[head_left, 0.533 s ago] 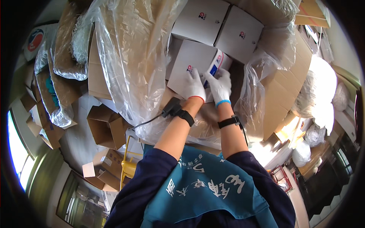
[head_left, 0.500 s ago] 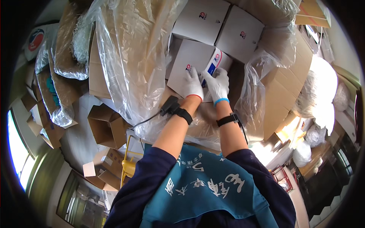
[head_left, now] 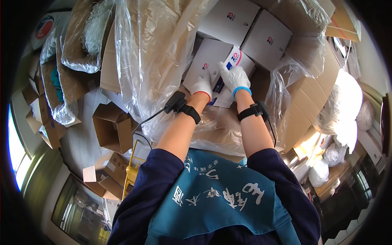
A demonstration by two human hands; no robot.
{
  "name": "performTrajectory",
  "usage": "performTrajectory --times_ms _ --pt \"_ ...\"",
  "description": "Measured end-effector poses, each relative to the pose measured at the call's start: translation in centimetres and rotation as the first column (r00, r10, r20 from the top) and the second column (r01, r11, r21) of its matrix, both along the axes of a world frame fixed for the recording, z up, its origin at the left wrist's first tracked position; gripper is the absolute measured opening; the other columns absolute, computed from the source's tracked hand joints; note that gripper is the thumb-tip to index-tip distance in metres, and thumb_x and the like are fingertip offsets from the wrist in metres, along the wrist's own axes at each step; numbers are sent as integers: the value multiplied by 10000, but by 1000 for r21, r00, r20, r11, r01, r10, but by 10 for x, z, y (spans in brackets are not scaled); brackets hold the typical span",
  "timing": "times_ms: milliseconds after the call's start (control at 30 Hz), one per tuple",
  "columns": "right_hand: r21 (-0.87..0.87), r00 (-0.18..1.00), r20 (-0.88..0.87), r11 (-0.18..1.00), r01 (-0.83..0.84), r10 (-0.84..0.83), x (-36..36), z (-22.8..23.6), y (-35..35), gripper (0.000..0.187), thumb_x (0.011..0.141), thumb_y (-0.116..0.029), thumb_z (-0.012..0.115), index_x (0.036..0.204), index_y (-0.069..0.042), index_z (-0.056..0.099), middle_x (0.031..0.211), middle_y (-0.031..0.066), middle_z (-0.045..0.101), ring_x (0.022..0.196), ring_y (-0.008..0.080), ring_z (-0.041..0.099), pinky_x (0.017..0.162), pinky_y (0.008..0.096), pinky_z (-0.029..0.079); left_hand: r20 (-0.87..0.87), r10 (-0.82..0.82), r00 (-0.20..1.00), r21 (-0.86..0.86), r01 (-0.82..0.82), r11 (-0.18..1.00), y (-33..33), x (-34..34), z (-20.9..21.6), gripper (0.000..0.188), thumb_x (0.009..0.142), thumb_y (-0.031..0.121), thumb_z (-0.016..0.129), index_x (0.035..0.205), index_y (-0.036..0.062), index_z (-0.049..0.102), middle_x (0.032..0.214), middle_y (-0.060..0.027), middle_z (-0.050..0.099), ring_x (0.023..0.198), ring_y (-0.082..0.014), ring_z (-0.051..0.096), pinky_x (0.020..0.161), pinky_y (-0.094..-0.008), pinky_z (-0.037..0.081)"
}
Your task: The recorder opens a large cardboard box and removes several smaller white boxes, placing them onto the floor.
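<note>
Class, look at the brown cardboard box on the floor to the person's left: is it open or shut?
Open. The brown box has its flaps spread outward, and its dark inside shows.

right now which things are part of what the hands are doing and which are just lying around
In hand:
- left hand and right hand, both gloved, on the white box
- two more white boxes packed beside it
- clear plastic liner

Lying about:
- open empty cardboard box
- white filled bags

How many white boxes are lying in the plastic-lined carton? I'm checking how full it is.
3 show: the white box under both gloved hands, one at the top middle, and one right of it. Others may lie hidden under these or behind the plastic liner.
</note>
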State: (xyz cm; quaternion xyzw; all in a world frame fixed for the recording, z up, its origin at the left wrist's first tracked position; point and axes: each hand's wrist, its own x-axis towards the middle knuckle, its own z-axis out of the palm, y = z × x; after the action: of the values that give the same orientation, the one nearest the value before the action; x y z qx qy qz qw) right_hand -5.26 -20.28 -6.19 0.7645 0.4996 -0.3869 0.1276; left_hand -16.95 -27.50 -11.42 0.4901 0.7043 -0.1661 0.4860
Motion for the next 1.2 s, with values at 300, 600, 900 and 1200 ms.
performTrajectory --times_ms 300,600,900,1200 --pt "51 995 79 996 -72 68 8 -12 0 352 856 -248 571 1003 33 724 1001 298 696 1016 441 672 866 462 556 73 5 997 -22 -3 1000 -6 0 5 1146 747 252 840 1595 225 70 1512 -247 383 1298 -413 517 1062 -460 459" --pt "28 999 -33 1000 14 -13 60 -24 -6 284 830 -174 563 923 49 713 979 302 696 956 422 694 812 463 568 293 315 903 177 -375 910 -7 11 42 1068 753 490 777 1546 36 225 1450 -248 482 1304 -379 517 1090 -434 430" --pt "440 959 40 856 -270 281 72 179 -45 195 844 -113 554 767 49 628 747 199 626 669 298 589 596 404 474 624 349 699 645 -713 276 -49 -7 178 692 809 250 750 1400 37 461 1342 -194 562 1231 -361 550 1034 -430 455" --pt "681 987 -127 732 17 94 -17 422 -127 404 959 -201 581 1213 113 604 927 129 685 657 141 622 484 275 455 934 355 33 -102 -929 355 -138 -156 241 817 854 402 724 1488 10 389 1449 -195 489 1281 -244 519 1050 -343 431"
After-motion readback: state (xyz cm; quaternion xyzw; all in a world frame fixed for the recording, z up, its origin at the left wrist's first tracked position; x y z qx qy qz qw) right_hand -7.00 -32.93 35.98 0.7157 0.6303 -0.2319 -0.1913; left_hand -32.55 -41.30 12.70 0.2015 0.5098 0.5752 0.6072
